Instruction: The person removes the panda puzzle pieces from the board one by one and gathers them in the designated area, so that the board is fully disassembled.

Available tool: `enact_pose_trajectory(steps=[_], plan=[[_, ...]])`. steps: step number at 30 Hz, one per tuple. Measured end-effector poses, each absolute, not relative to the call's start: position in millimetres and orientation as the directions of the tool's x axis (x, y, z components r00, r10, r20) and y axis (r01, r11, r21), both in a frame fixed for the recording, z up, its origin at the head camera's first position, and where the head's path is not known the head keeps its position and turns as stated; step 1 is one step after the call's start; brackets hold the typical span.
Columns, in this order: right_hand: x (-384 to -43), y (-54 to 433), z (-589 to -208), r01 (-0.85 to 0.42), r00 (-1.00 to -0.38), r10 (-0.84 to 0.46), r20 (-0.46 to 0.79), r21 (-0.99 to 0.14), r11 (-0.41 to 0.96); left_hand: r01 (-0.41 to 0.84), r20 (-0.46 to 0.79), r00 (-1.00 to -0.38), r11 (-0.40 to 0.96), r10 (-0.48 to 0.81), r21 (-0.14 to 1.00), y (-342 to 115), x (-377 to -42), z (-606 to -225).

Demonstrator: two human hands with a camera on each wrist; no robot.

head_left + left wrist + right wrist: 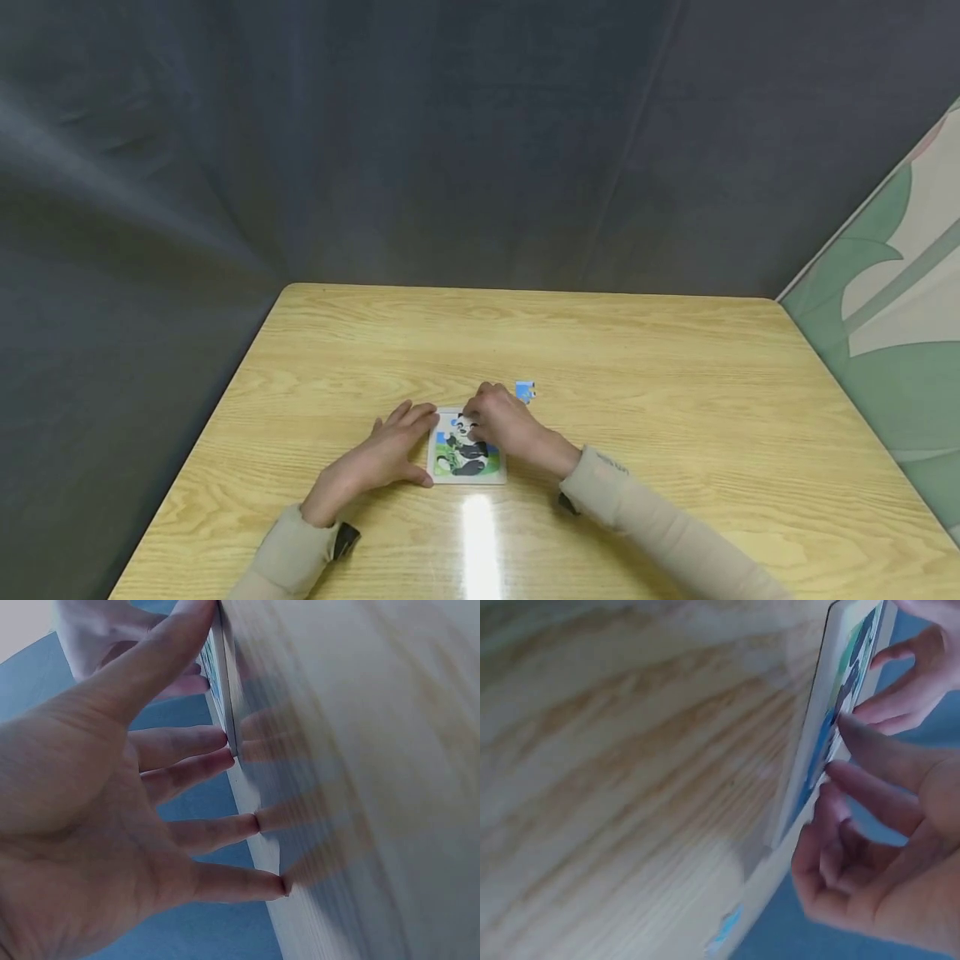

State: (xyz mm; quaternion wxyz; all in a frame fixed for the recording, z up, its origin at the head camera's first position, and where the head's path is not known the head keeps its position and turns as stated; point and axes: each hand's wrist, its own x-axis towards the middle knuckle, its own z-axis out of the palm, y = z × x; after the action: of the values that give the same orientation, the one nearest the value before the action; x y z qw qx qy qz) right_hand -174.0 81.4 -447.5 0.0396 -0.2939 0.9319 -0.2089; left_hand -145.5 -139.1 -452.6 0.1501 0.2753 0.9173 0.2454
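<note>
Puzzle (467, 460) on the surface (675, 392), apparently mid-assembly.
The left hand (384, 454), fingers spread, braces the puzzle's left edge; the right hand (510, 425) touches its upper right, fingers bent, though whether they pinch anything I cannot tell. Just beyond lies a loose blue piece (522, 390). Fitting seems in hand; the next move likely calls for careful alignment and a gentle press.

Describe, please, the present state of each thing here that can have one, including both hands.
Panda puzzle: flat on the table, incomplete, pale gap at upper left.
Loose blue piece: on the table, apart from the puzzle.
Left hand: fingers spread, touching the puzzle's left edge.
Right hand: fingers bent, touching the puzzle; any piece held cannot be told.
</note>
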Motion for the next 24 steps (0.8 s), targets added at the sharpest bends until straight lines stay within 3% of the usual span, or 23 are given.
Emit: enact_pose_trajectory(steps=[6, 11, 16, 24], plan=[[-163, 73, -442, -0.471, -0.876, -0.48, 0.036, -0.276, 0.838, 0.425, -0.143, -0.806, 0.73, 0.575, 0.536, -138, -147, -451], [-170, 76, -443, -0.443, -0.876, -0.481, -0.017, -0.365, 0.819, 0.419, -0.153, -0.805, 0.732, 0.573, 0.537, -138, -146, -451], [-175, 84, -446, -0.448, -0.851, -0.524, -0.028, -0.482, 0.753, 0.424, -0.158, -0.797, 0.727, 0.583, 0.539, -139, -146, -453], [-180, 96, -451, -0.625, -0.742, -0.664, 0.091, -0.453, 0.636, 0.431, -0.158, -0.798, 0.733, 0.582, 0.526, -138, -147, -453]])
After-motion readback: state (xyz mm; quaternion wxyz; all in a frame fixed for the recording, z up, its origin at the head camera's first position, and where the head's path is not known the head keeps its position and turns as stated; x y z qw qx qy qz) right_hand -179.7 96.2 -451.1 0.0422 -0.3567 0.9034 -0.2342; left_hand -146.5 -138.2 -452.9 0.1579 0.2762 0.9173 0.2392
